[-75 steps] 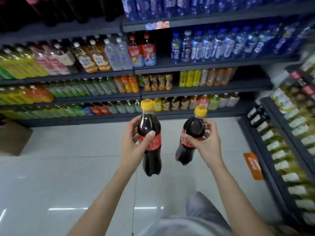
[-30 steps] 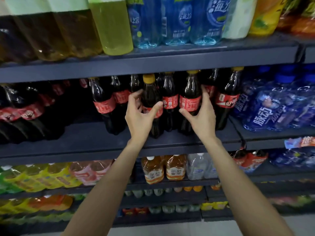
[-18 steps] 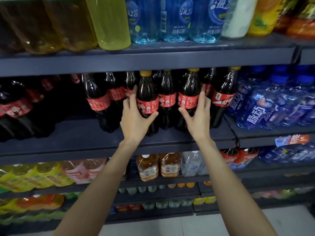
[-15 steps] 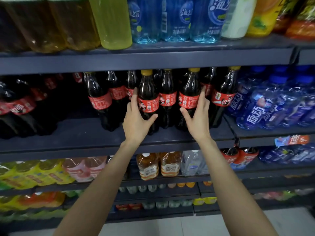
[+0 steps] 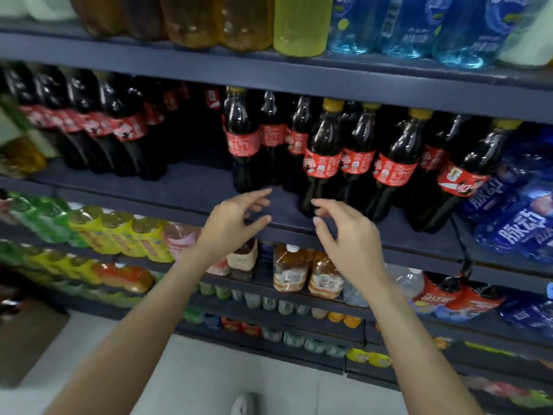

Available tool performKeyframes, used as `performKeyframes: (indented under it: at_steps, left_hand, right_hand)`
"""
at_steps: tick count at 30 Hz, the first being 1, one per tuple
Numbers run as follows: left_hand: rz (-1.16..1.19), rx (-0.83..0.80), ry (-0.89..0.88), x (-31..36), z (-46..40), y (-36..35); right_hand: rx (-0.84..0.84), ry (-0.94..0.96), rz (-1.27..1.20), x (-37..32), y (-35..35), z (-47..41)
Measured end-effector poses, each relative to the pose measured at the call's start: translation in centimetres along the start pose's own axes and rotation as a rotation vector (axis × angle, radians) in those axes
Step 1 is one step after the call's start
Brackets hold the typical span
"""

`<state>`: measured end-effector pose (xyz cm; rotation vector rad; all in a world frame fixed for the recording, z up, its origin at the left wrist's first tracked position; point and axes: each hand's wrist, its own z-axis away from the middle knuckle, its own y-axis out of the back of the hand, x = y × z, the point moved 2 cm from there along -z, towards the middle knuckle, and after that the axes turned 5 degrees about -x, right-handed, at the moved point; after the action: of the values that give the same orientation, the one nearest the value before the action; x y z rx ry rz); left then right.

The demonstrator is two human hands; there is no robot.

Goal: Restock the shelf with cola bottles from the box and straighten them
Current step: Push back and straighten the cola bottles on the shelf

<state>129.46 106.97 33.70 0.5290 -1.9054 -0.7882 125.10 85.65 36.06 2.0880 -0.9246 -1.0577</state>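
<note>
Several cola bottles with yellow caps and red labels stand on the dark shelf (image 5: 191, 190); the nearest front ones are one cola bottle (image 5: 321, 157) and another cola bottle (image 5: 392, 166). My left hand (image 5: 233, 223) hovers in front of the shelf edge with fingers loosely spread and holds nothing. My right hand (image 5: 347, 232) is beside it, just below the first bottle's base, fingers relaxed and empty. A cardboard box (image 5: 27, 339) sits on the floor at the lower left, blurred.
Larger cola bottles (image 5: 119, 127) fill the shelf's left part, with a bare gap between them and the small bottles. Blue drink bottles (image 5: 514, 211) stand at the right. Tea and juice bottles fill the shelves above and below.
Both hands have let go of the two cola bottles, which now stand on the shelf, and have drawn back and down to the shelf's front edge. The view has swung left.
</note>
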Motion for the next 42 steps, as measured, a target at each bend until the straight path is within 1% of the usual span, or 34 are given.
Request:
performKeyframes:
  at_steps: [2,5,9,11,13,14,16,22,24,27,30,32,36,39,40,42]
  left_hand:
    - [-0.064,0.069,-0.025,-2.0,1.1,2.7]
    - [-0.09,0.218,-0.04,-5.5,2.2,6.6]
    - [-0.311,0.485,-0.135,-11.7,2.2,11.2]
    - [-0.359,0.606,-0.114,-15.2,1.5,13.5]
    - [-0.331,0.665,-0.052,-18.1,0.5,15.5]
    - [-0.309,0.672,-0.03,-19.2,-0.1,16.2]
    - [-0.31,0.658,-0.043,-20.9,-1.4,17.2]
    - [-0.361,0.617,-0.185,-23.7,-4.1,17.1]
    - [-0.357,0.624,-0.22,-24.4,-4.6,16.6]
    - [-0.383,0.648,-0.262,-25.2,-5.0,16.2]
    - [-0.392,0.662,-0.307,-25.4,-5.0,16.3]
    - [-0.372,0.658,-0.331,-25.6,-5.0,16.5]
    - [-0.355,0.651,-0.356,-25.7,-5.2,16.7]
    - [-0.345,0.658,-0.355,-25.6,-5.2,16.6]
    - [-0.345,0.659,-0.356,-25.6,-5.1,16.5]
    - [-0.35,0.664,-0.358,-25.5,-5.1,16.5]
  right_hand:
    - [-0.035,0.079,0.012,-2.4,-1.5,-1.4]
    - [-0.049,0.149,0.016,-5.5,-4.6,-3.9]
    - [-0.056,0.206,0.057,-9.0,-10.0,-7.6]
    - [-0.03,0.222,0.084,-10.7,-12.9,-9.8]
    - [0.008,0.195,0.094,-12.2,-15.7,-12.4]
    - [0.032,0.167,0.101,-12.7,-16.9,-13.7]
    - [0.081,0.099,0.126,-13.3,-19.2,-16.2]
    - [0.174,-0.173,0.203,-11.9,-24.0,-22.9]
    - [0.156,-0.247,0.218,-10.9,-25.2,-25.1]
    - [0.086,-0.363,0.288,-9.6,-27.0,-28.2]
    - [0.111,-0.42,0.341,-8.7,-28.1,-29.7]
    - [0.144,-0.444,0.33,-8.2,-28.6,-30.2]
    - [0.214,-0.424,0.242,-7.8,-29.2,-30.2]
    - [0.276,-0.426,0.114,-7.2,-28.9,-30.3]
    - [0.264,-0.453,0.076,-7.0,-28.7,-30.5]
    - [0.189,-0.513,0.059,-6.7,-28.7,-30.9]
